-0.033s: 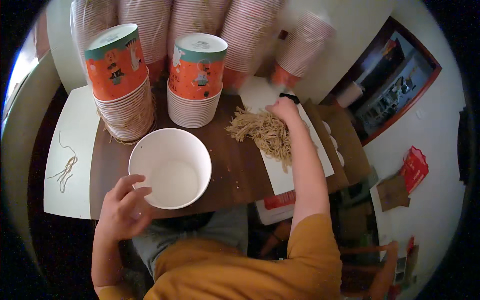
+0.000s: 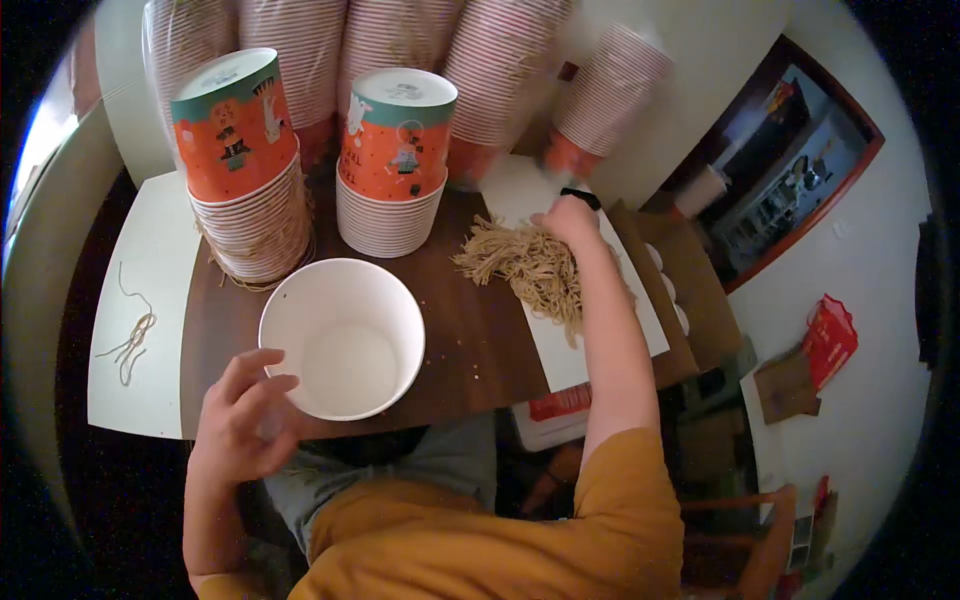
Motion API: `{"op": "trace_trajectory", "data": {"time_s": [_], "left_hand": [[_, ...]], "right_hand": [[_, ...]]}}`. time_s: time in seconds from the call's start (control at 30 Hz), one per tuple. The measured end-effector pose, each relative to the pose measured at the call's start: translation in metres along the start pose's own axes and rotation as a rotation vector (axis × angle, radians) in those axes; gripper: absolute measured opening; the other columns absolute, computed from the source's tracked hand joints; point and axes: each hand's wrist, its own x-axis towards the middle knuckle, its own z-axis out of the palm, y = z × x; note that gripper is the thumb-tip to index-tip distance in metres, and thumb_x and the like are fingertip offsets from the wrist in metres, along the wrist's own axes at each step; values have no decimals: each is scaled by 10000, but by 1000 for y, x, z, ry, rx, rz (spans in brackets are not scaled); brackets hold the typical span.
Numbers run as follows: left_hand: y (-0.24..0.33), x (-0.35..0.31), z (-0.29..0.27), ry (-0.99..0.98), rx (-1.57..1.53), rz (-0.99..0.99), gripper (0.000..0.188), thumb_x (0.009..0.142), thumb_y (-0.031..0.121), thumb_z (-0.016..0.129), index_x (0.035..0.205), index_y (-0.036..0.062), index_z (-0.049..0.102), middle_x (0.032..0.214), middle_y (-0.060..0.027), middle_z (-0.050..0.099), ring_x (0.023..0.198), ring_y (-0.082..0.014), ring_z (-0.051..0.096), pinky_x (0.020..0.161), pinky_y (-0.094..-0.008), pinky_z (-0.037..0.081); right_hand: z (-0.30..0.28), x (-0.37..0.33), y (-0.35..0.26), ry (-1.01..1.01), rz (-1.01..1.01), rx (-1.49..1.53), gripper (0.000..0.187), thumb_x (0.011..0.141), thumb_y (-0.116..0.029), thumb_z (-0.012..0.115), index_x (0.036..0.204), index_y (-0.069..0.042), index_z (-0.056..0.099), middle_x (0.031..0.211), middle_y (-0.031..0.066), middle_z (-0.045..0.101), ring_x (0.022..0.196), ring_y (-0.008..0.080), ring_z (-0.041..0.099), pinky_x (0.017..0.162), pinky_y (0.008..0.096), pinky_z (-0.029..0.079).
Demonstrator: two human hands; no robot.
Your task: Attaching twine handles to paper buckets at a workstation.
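Observation:
A large white paper bucket (image 2: 345,340) sits with its mouth toward me at the table's front edge. My left hand (image 2: 245,415) is beside its left rim, fingers bent and apart, holding nothing. To the right, my right hand (image 2: 570,220) reaches over a pile of beige strings (image 2: 525,260), its fingers closed. A small black object (image 2: 580,197) shows at the far side of that hand; its kind is hidden. The strings lie partly on a white board (image 2: 555,355) and partly on the brown table top (image 2: 455,345).
Two stacks of nested orange-and-green printed buckets, a left one (image 2: 230,150) and a right one (image 2: 400,150), stand upside down behind the white bucket. Tall bagged bucket stacks (image 2: 510,70) line the back. Loose string (image 2: 135,340) lies at left. An open cardboard box (image 2: 690,300) stands at right.

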Motion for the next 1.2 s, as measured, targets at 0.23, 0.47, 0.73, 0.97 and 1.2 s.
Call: {"op": "trace_trajectory", "data": {"time_s": [0.23, 0.47, 0.73, 0.97, 1.2], "left_hand": [[-5, -2, -12, 84, -33, -22, 354, 591, 29, 675, 942, 37, 629, 1139, -189, 539, 772, -247, 600, 624, -316, 505], [-15, 15, -17, 193, -202, -15, 271, 638, 29, 654, 908, 29, 633, 1078, -164, 578, 741, -173, 583, 567, -255, 471], [2, 102, -27, 193, -344, 108, 121, 790, 52, 633, 894, -7, 615, 1000, -111, 596, 694, -104, 521, 594, -218, 413], [20, 146, -5, 18, -1015, -131, 373, 925, 202, 562, 1245, 15, 526, 1059, -37, 611, 741, -63, 548, 695, -236, 480], [19, 115, 19, -417, -1595, -407, 530, 971, 433, 378, 1238, -6, 505, 1118, -95, 605, 778, -178, 614, 683, -271, 466]], "right_hand": [[34, 16, 10, 55, -9, -170, 421, 681, -410, 710, 863, -30, 702, 910, 164, 677, 865, 322, 649, 778, 384, 516], [-48, 22, 30, -67, -87, 1217, 106, 846, -153, 579, 794, -63, 596, 702, 27, 591, 619, 128, 544, 572, 252, 453], [-230, -2, -2, -168, -607, 1586, 122, 910, -176, 542, 877, -59, 558, 662, 5, 521, 516, 56, 453, 458, 206, 376], [-252, -105, -91, -331, -753, 1058, 124, 891, -213, 570, 842, -101, 586, 613, -61, 498, 493, 13, 429, 429, 168, 328], [-215, -159, -132, -638, -866, 998, 109, 881, -128, 584, 820, -40, 561, 664, -52, 507, 568, 16, 426, 502, 175, 327]]}}
